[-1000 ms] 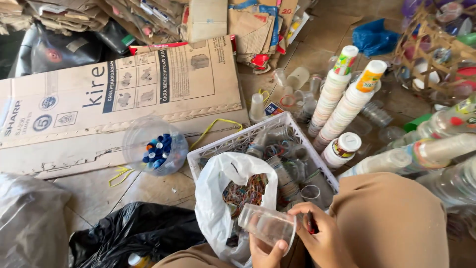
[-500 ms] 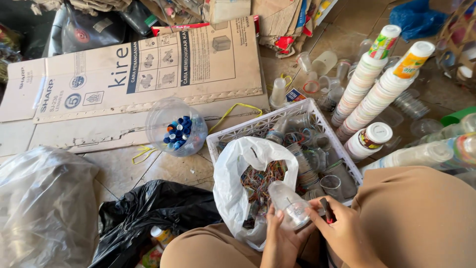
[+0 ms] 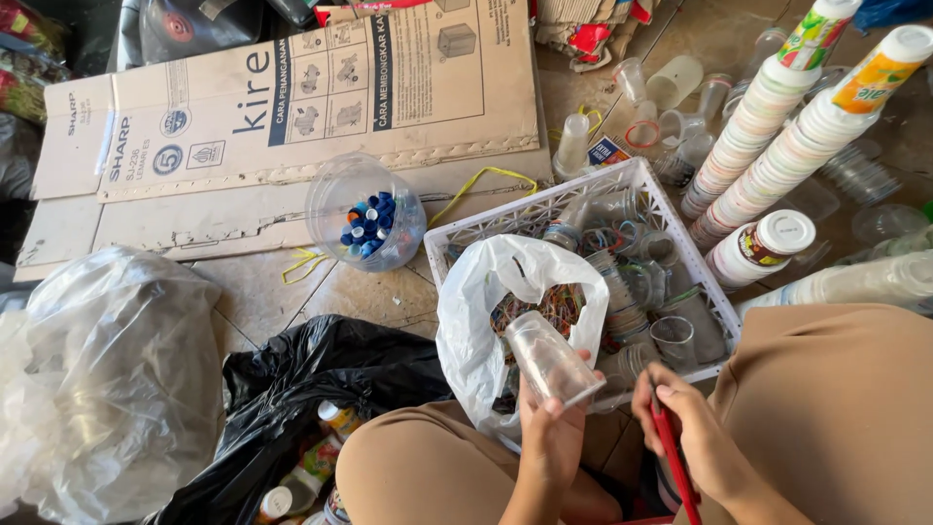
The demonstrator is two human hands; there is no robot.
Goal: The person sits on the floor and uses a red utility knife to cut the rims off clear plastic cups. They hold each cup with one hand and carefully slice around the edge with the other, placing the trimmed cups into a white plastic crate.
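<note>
My left hand (image 3: pixel 550 435) grips a clear plastic cup (image 3: pixel 550 357), tilted with its rim toward the lower right. My right hand (image 3: pixel 688 425) is closed around a thin red tool (image 3: pixel 673 459), just right of the cup. Both hands hover over the near edge of a white plastic crate (image 3: pixel 637 180) filled with clear cups. A white plastic bag (image 3: pixel 478 313) holding coloured rubber bands stands open directly behind the cup.
A clear tub of blue bottle caps (image 3: pixel 366 214) sits on flattened cardboard (image 3: pixel 292 107). Tall stacks of paper cups (image 3: pixel 777 126) lean at the right. A black bag (image 3: pixel 301 389) with bottles and a clear bag (image 3: pixel 107 379) lie to the left.
The view has tipped down and closer. My left hand has turned the clear cup, and my right hand with the red tool has come nearer to it.
</note>
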